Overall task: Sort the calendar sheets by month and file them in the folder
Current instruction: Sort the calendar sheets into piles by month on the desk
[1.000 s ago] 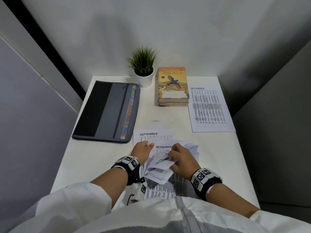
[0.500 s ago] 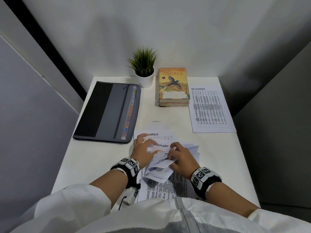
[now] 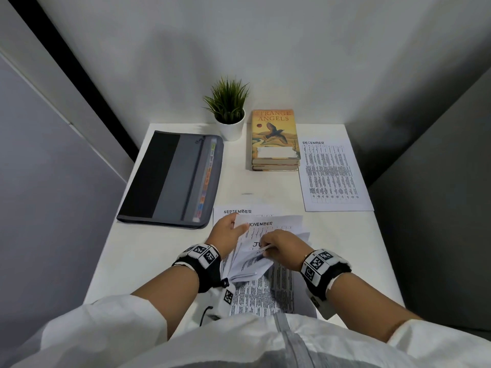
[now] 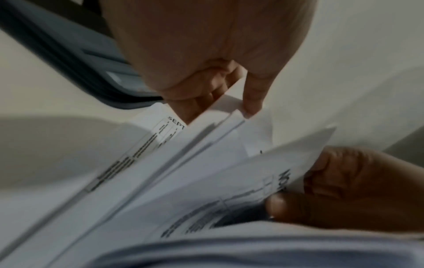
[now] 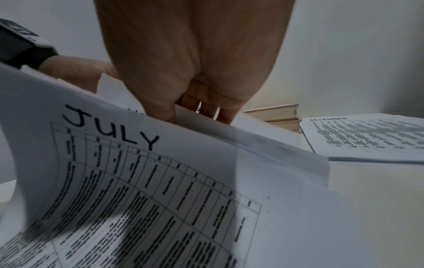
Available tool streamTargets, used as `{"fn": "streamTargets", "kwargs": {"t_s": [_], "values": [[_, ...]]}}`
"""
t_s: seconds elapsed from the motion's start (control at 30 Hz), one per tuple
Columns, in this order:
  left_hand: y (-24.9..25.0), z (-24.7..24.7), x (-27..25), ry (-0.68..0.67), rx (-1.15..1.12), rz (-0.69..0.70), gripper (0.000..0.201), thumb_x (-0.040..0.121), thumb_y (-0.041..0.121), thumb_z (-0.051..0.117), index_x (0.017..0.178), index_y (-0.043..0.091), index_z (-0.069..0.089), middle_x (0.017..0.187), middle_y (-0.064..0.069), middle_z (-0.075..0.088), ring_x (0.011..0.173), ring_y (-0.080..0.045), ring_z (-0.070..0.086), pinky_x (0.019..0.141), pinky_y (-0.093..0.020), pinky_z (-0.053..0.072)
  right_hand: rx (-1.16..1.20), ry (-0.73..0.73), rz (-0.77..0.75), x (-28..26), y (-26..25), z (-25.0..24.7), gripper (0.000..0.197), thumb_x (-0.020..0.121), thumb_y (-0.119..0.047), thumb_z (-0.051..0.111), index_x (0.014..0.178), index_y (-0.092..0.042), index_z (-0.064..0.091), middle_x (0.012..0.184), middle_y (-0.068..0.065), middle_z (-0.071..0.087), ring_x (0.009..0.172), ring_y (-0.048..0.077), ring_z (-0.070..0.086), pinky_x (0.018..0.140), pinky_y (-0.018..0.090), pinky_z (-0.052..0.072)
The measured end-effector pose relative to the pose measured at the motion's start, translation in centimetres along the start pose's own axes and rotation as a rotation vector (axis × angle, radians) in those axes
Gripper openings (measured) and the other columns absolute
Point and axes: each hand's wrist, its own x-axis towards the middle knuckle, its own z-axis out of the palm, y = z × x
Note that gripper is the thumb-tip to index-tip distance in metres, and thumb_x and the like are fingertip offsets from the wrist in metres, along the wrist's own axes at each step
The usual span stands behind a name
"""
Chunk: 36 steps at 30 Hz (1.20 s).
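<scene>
A fanned stack of white calendar sheets (image 3: 265, 261) lies near the table's front edge, with the SEPTEMBER sheet (image 3: 239, 211) flat at the bottom and NOVEMBER (image 3: 276, 223) showing above the lifted ones. My left hand (image 3: 228, 232) pinches the top-left corners of several sheets (image 4: 229, 107) between thumb and fingers. My right hand (image 3: 279, 248) pinches the curled JULY sheet (image 5: 160, 163) with others at their upper edges. The grey and black folder (image 3: 172, 179) lies shut at the left. A DECEMBER sheet (image 3: 332, 173) lies alone at the right.
A potted plant (image 3: 229, 110) stands at the table's back, beside a short stack of books (image 3: 275, 139). Grey partition walls close in on both sides. Bare white tabletop (image 3: 265, 187) shows between the folder, the books and the sheets.
My left hand shifted back left on the sheet corners; the sheet reading FEBRUARY half a second ago is gone and NOVEMBER shows again. My right hand stays on the lifted sheets.
</scene>
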Motion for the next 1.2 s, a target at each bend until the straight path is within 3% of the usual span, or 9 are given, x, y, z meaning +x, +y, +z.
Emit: {"fn": "streamTargets", "kwargs": {"t_s": [0.23, 0.43, 0.53, 0.67, 0.77, 0.9, 1.03, 1.1, 1.2], "values": [[-0.8, 1.1, -0.2, -0.058, 0.226, -0.003, 0.026, 0.089, 0.027, 0.068, 0.111, 0.015, 0.067, 0.104, -0.002, 0.071, 0.097, -0.019, 0.066, 0.091, -0.039, 0.053, -0.053, 0.063, -0.067, 0.5, -0.2, -0.6, 0.017, 0.079, -0.016, 0.071, 0.095, -0.012, 0.073, 0.105, 0.006, 0.062, 0.099, 0.021, 0.052, 0.084, 0.032, 0.044], [-0.9, 0.5, 0.4, -0.044, 0.322, -0.035, 0.021, 0.093, 0.023, 0.060, 0.074, 0.015, 0.061, 0.067, 0.002, 0.059, 0.062, -0.013, 0.051, 0.059, -0.024, 0.040, -0.079, 0.179, 0.005, 0.9, 0.4, -2.7, 0.013, 0.084, -0.017, 0.068, 0.096, -0.010, 0.068, 0.120, 0.002, 0.057, 0.108, 0.023, 0.054, 0.085, 0.030, 0.046], [-0.7, 0.3, 0.4, -0.119, 0.302, -0.021, 0.018, 0.089, 0.023, 0.064, 0.073, 0.015, 0.065, 0.071, -0.003, 0.067, 0.063, -0.011, 0.054, 0.062, -0.026, 0.044, -0.080, 0.204, 0.070, 1.2, 0.4, -2.3, 0.020, 0.090, -0.022, 0.062, 0.107, -0.011, 0.063, 0.136, 0.000, 0.051, 0.121, 0.020, 0.048, 0.092, 0.033, 0.045], [-1.3, -0.5, 0.3, -0.190, 0.237, -0.042, 0.011, 0.084, 0.014, 0.069, 0.078, 0.005, 0.067, 0.071, -0.004, 0.065, 0.064, -0.014, 0.054, 0.067, -0.030, 0.045, -0.015, 0.248, 0.146, 1.3, 0.2, -1.3, 0.020, 0.092, -0.028, 0.059, 0.107, -0.020, 0.050, 0.100, 0.001, 0.066, 0.090, 0.022, 0.059, 0.070, 0.034, 0.048], [-1.1, -0.8, 0.0, -0.156, 0.153, -0.100, 0.043, 0.087, 0.049, 0.065, 0.059, 0.020, 0.048, 0.061, 0.003, 0.044, 0.057, -0.013, 0.041, 0.061, -0.026, 0.034, 0.020, 0.269, 0.150, 0.7, 0.3, -1.0, 0.014, 0.092, -0.029, 0.059, 0.102, -0.020, 0.054, 0.088, -0.003, 0.064, 0.080, 0.019, 0.059, 0.064, 0.032, 0.047], [-1.5, -1.2, 0.9, 0.115, 0.223, -0.047, 0.042, 0.094, 0.051, 0.051, 0.104, 0.014, 0.068, 0.111, -0.003, 0.065, 0.105, -0.016, 0.059, 0.091, -0.032, 0.046, -0.030, 0.252, 0.086, -0.2, 0.5, -0.3, 0.014, 0.093, -0.026, 0.058, 0.084, -0.015, 0.057, 0.083, -0.001, 0.059, 0.077, 0.018, 0.052, 0.064, 0.033, 0.044], [-2.3, -1.3, 1.4, 0.098, 0.174, -0.239, 0.053, 0.091, 0.029, 0.065, 0.137, 0.013, 0.043, 0.131, -0.007, 0.053, 0.122, -0.023, 0.052, 0.106, -0.039, 0.041, -0.019, 0.234, 0.025, -1.4, 0.4, 0.6, 0.009, 0.090, -0.023, 0.059, 0.088, -0.017, 0.052, 0.100, 0.002, 0.061, 0.093, 0.021, 0.054, 0.074, 0.036, 0.048], [-2.7, -1.2, 1.5, 0.053, 0.215, -0.286, 0.045, 0.091, 0.028, 0.065, 0.130, 0.014, 0.047, 0.116, -0.008, 0.058, 0.107, -0.022, 0.058, 0.096, -0.034, 0.045, 0.000, 0.231, 0.023, -1.8, 0.4, 0.9, 0.010, 0.089, -0.023, 0.057, 0.088, -0.018, 0.049, 0.109, 0.006, 0.060, 0.102, 0.023, 0.052, 0.076, 0.038, 0.049], [-2.8, -0.8, 1.5, 0.016, 0.310, -0.222, 0.022, 0.092, 0.024, 0.062, 0.076, 0.014, 0.050, 0.069, -0.001, 0.045, 0.065, -0.018, 0.043, 0.063, -0.027, 0.034, 0.030, 0.246, 0.016, -2.0, 0.4, 1.1, 0.009, 0.089, -0.024, 0.056, 0.090, -0.020, 0.048, 0.116, 0.005, 0.058, 0.109, 0.022, 0.049, 0.077, 0.038, 0.050]]}}
